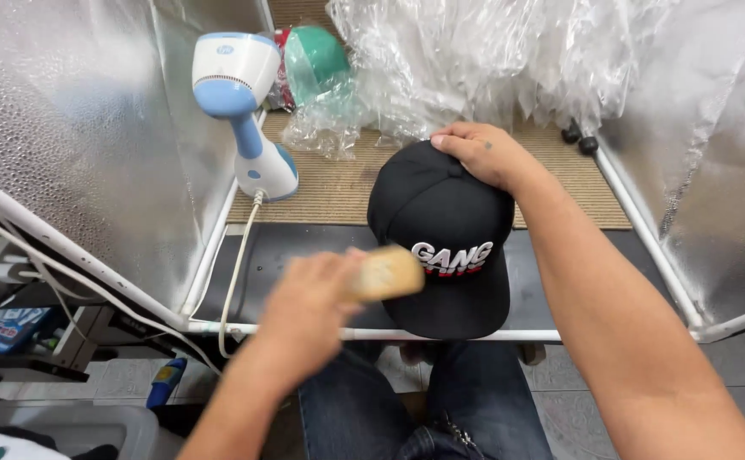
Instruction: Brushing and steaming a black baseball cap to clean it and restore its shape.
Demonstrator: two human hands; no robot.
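Note:
A black baseball cap [441, 213] with white and red lettering on its front sits in front of me, brim toward me. My right hand [483, 153] rests on the back of its crown, fingers closed over it. My left hand [308, 311] is blurred and grips a tan wooden brush [385, 274], whose end is at the cap's left front side, beside the lettering.
A blue and white handheld steamer [240, 102] stands at the back left, its cord [236, 273] running down toward me. Crumpled clear plastic bags [475, 60] fill the back. Silver reflective panels [74, 128] wall both sides. A white tube frame [441, 334] crosses in front of my knees.

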